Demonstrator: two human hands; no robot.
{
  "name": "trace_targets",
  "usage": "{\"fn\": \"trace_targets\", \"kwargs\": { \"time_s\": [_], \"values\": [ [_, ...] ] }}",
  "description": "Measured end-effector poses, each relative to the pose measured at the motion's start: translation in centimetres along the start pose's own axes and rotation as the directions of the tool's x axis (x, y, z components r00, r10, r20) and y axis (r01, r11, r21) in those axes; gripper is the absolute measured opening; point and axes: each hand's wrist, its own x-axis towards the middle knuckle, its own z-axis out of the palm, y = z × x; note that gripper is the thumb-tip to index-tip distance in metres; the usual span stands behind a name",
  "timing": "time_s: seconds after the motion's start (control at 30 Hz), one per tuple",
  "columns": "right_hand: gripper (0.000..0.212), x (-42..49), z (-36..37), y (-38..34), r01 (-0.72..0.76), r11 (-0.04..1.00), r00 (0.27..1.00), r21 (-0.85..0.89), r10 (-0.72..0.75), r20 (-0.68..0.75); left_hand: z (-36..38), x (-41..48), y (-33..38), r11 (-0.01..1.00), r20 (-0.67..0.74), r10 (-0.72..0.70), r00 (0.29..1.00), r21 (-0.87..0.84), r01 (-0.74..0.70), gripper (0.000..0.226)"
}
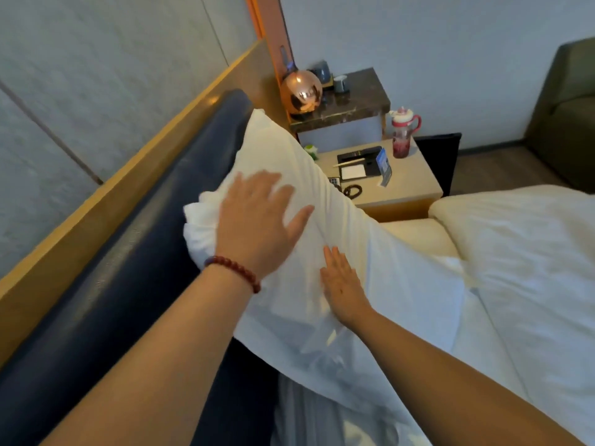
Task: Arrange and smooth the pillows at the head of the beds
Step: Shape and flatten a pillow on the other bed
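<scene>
A plump white fabric pillow [380, 278] is propped at a slant against the dark blue padded headboard [145, 252], at the head of the bed. It is pressed by the left hand [254, 226], laid flat with fingers spread, and by the right hand [344, 284], flat with straight fingers lower down; nothing is grasped. Just behind the pillow a beige wooden bedside table [409, 185] is crowded with small items and a pink-lidded drinking bottle [402, 136]. A copper globe lamp [301, 91] is set above it.
</scene>
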Motion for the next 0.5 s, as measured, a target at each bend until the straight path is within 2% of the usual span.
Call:
{"fn": "trace_targets", "kwargs": {
  "time_s": [0.03, 0.1, 0.2, 0.27, 0.37, 0.43, 0.5],
  "values": [
    [0.057, -0.7, 0.1, 0.9, -0.009, 1.0, 0.999, -0.001, 0.009, -0.034, 1.5, 0.2, 1.4, 0.997, 0.095, 0.08, 0.992, -0.012, -0.079, 0.061],
    [0.059, -2.3, 0.3, 3.2, -0.066, 0.998, 0.989, -0.01, 0.064, -0.136, 5.4, 0.2, 2.9, 0.984, 0.305, 0.112, 0.946, 0.096, -0.147, 0.066],
    [0.062, -4.2, 0.3, 8.6, -0.327, 0.944, 0.92, -0.036, 0.309, -0.243, 10.8, -0.4, 2.1, 0.903, 0.374, 0.106, 0.921, 0.352, -0.247, 0.076],
    [0.069, -5.2, -0.2, 12.1, -0.541, 0.84, 0.806, 0.041, 0.531, -0.262, 13.1, -1.0, 1.6, 0.885, 0.376, 0.129, 0.917, 0.374, -0.278, 0.078],
    [0.087, -6.5, -0.6, 16.5, -0.712, 0.658, 0.604, 0.243, 0.751, -0.265, 15.5, -1.5, 1.6, 0.899, 0.412, 0.114, 0.904, 0.345, -0.27, 0.08],
    [0.106, -7.2, -0.3, 18.9, -0.703, 0.495, 0.477, 0.51, 0.861, -0.178, 16.6, -1.8, 1.8, 0.898, 0.421, 0.096, 0.902, 0.354, -0.261, 0.08],
    [0.118, -7.8, 0.2, 20.2, -0.626, 0.378, 0.434, 0.682, 0.896, -0.098, 17.3, -2.1, 1.6, 0.891, 0.422, 0.086, 0.903, 0.372, -0.259, 0.081]
  ]
}}
